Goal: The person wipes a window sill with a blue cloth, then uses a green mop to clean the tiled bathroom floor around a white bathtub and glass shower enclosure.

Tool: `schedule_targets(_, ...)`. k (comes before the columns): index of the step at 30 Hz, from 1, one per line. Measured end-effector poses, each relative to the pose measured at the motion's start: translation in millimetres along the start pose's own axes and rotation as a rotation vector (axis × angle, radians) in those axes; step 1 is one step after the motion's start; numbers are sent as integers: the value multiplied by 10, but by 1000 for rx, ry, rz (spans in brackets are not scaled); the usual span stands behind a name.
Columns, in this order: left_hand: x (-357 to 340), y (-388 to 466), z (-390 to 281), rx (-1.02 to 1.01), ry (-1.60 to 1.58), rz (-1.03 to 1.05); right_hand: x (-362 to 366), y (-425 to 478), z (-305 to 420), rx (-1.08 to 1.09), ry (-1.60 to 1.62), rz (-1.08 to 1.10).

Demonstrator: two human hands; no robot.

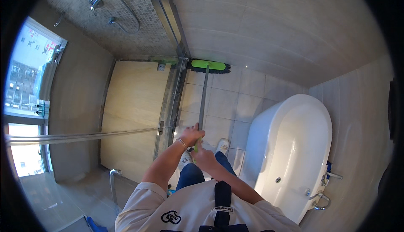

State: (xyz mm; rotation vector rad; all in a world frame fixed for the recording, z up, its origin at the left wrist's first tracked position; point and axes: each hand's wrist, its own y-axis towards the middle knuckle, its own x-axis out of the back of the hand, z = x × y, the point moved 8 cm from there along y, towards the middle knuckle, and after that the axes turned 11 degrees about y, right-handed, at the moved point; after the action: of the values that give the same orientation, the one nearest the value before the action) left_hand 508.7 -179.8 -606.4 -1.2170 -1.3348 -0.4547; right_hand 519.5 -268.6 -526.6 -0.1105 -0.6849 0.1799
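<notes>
A push broom has a lime-green head (208, 64) with dark bristles. Its head rests on the tile floor (222, 100) against the far wall, beside the shower sill. The long grey handle (204, 96) slants back towards me and ends in a green grip (198, 144). My left hand (192, 135) is wrapped around the handle just above that grip, and its wrist wears a bracelet. Closer to my body, my right hand (204, 158) grips the green end, with one finger stretched along it. The palms and part of the grip are hidden.
A white freestanding bathtub (263, 131) with a chrome tap (322, 200) stands to my right. On the left, a glass panel edge (126, 133) crosses the shower tray (134, 99), which has a raised dark sill (176, 105). My shoes (222, 146) stand on the tiles.
</notes>
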Motion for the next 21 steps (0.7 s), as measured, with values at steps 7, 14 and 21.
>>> schedule_targets(7,252,-48,110,-9,-246,-123,399,36,264,98,-42,-193)
schedule_targets(14,30,-1102,-82,-18,-315,-246,-227,-477,929,8,-58,-138)
schedule_targets(21,-247,-1690,-441,15,-434,-50,-407,-1104,1299,-176,176,-331)
